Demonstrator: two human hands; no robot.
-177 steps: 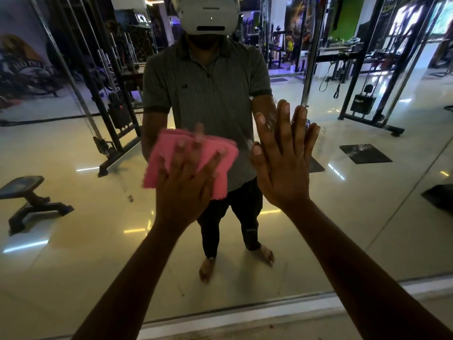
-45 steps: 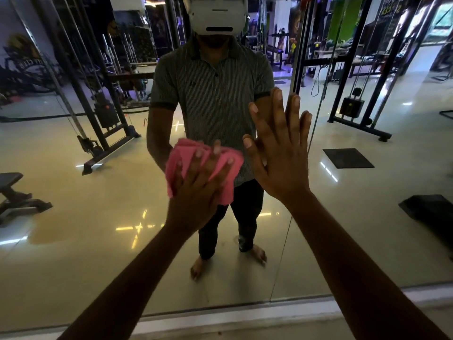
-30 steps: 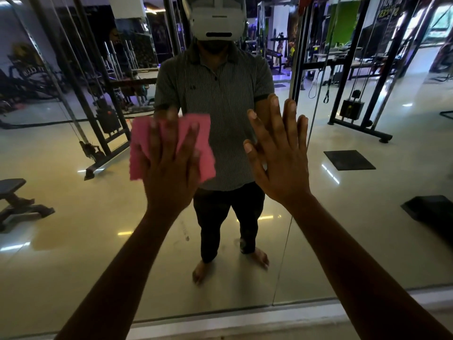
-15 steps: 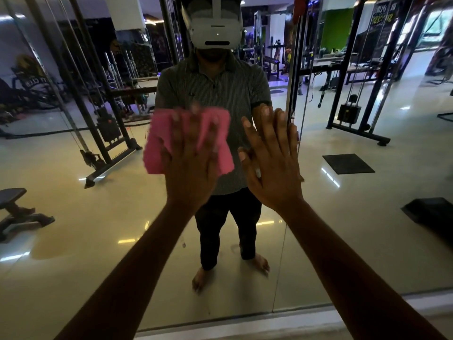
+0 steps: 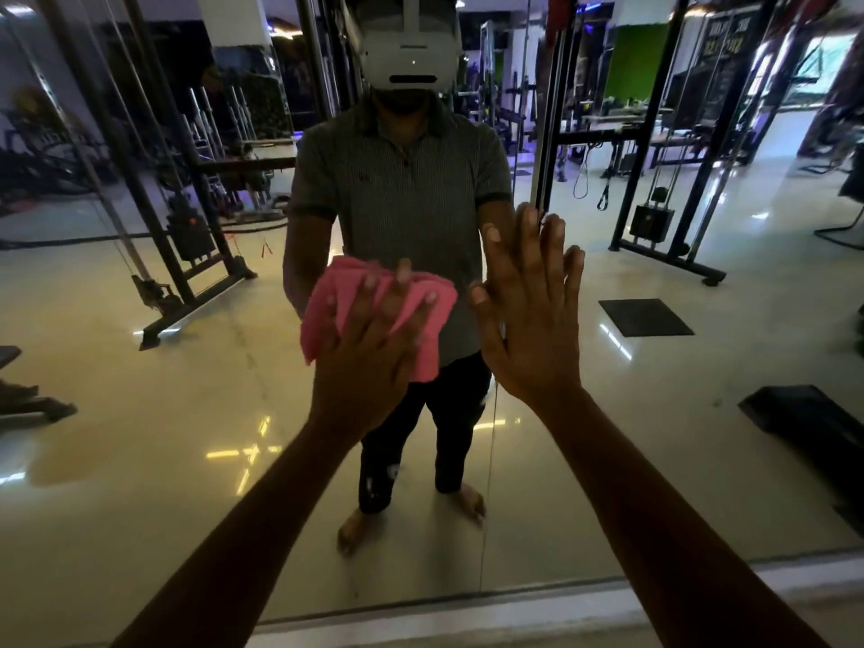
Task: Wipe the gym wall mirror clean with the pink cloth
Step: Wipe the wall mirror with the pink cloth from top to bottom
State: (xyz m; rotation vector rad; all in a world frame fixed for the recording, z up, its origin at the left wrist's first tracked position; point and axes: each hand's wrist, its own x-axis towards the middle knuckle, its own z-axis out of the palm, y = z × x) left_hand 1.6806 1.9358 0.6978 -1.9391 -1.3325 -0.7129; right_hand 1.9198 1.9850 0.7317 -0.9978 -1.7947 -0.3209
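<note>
Soft matt pink cloth (image 5: pixel 423 315), smooth glossy glass mirror (image 5: pixel 140 484), reflected polished floor, black metal frames (image 5: pixel 664 180)

Dim indoor light, arms near-silhouetted. Brightest at far right, daylight from windows (image 5: pixel 827 63). Yellow-white glare streaks on glossy floor (image 5: pixel 248 453) reflection. Wide-angle bending at edges; slight motion softness, far left murky.
</note>
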